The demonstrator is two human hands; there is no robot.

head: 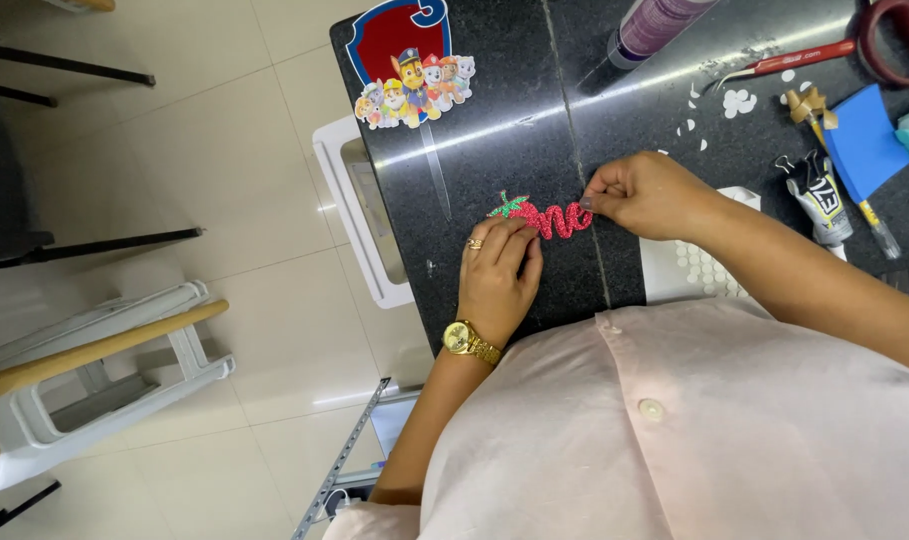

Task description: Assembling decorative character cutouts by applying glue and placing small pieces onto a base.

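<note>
Head view, looking down on a dark speckled bench. A red glitter word cutout, topped at its left end by a small strawberry shape with green leaves, lies flat near the bench's front edge, between the two hands. The left hand, wearing a gold ring and a gold watch, rests palm-down with its fingers pressing on the cutout's left part. The right hand pinches the cutout's right end between thumb and fingertips. The hands are thus apart, one at each end of the cutout, both touching it.

Farther back on the bench lies a shield-shaped cartoon puppy cutout on a clear stick. To the right are a purple bottle, a red pen, scattered white paper bits, a blue foam sheet, a squeezed glue tube and a white sheet of round pads just beside the right forearm. The person wears a pale pink buttoned shirt. On the tiled floor to the left stands a white stool.
</note>
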